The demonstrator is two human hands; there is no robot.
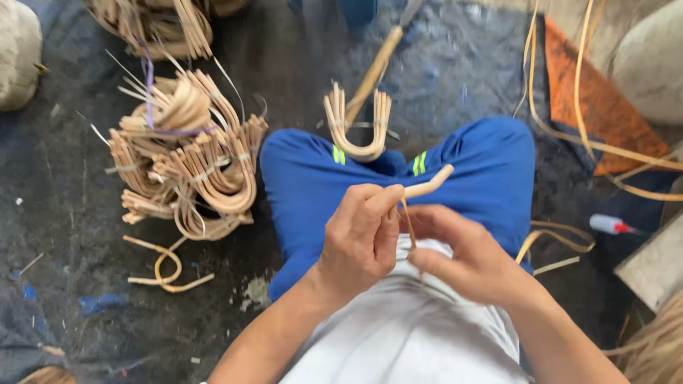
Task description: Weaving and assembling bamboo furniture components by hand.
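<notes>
We are wrapping: our left hand [359, 235] pinches the bent cane piece [429, 186] above our lap, fingers closed on it, while our right hand [466, 259] grips a thin strip [408, 224] hanging from it (seemingly a binding strand, though it is blurred). The next turn calls for steady tension. Finished bent pieces [188, 160] lie heaped on the floor [64, 213].

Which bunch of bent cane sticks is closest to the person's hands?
The small U-shaped bundle lying just past the blue-trousered knees, straight ahead of the left hand and right hand. The big pile of bent canes sits farther off to the left.
</notes>
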